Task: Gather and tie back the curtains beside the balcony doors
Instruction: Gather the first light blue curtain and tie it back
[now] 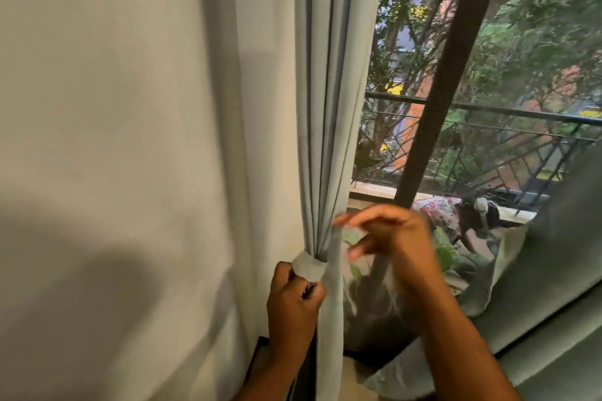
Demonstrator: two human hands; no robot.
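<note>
While daylight falls through the glass door [488,75] onto a balcony railing [488,114] and trees beyond, a person works at a pale blue-grey curtain [329,91] that hangs gathered into tight pleats against a cream wall [114,107] at the door's left edge. A tie-back band [309,265] of the same cloth is wrapped around the bunched curtain at its narrowest point. Just below that band, the left hand [293,306] is curled closed, its fingers gripping the fabric at the wrap. To the right and slightly higher, the right hand [391,234], blurred, pinches the loose end of the band [335,238] between thumb and fingertips, the strip running down from the pinch alongside the curtain. Behind the hands lies a leaf-patterned cushion [456,254], with grey-green upholstery [553,352] at lower right.
</note>
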